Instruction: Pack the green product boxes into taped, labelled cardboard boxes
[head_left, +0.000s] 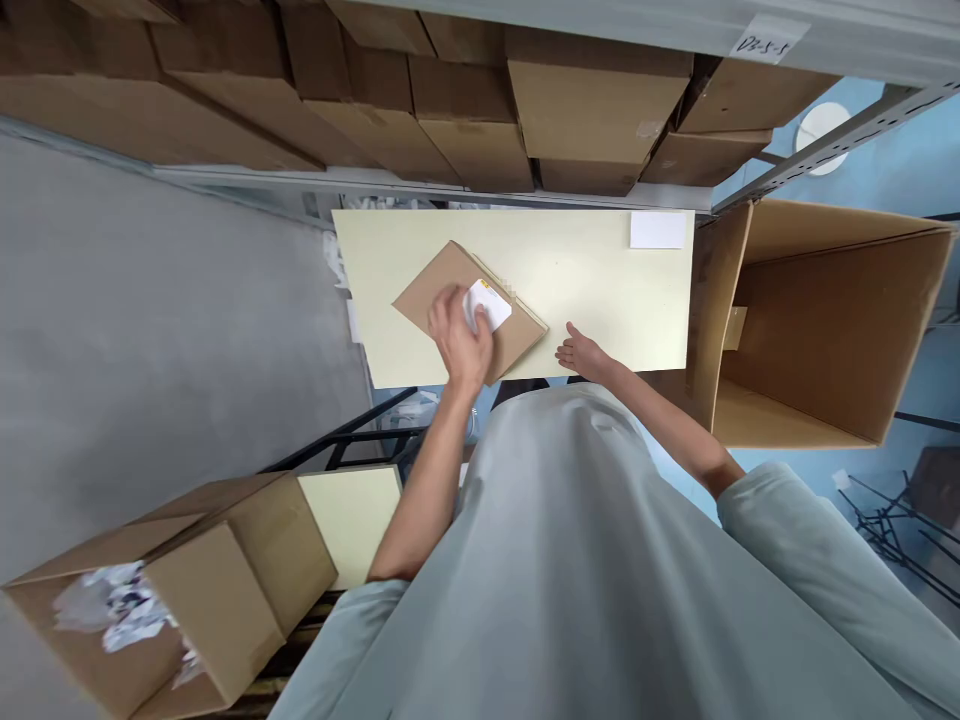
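A flat brown cardboard package [450,265] lies turned at an angle on the cream tabletop [600,290]. On its upper face is a white label [491,303] with a small yellow mark. My left hand [461,335] rests on top of the package, slightly blurred, its fingers apart and the thumb over the label's lower part. Just right of the package's near corner, my right hand [583,353] hovers by the table's front edge, open with nothing in it. Further back on the right lies a white paper slip [657,230].
A shelf [600,198] packed with cardboard boxes [600,110] runs behind the table. A large open carton [832,330] stands at the right. At lower left, another open carton [217,590] holds crumpled white paper [135,605]. A grey wall [165,330] bounds the left side.
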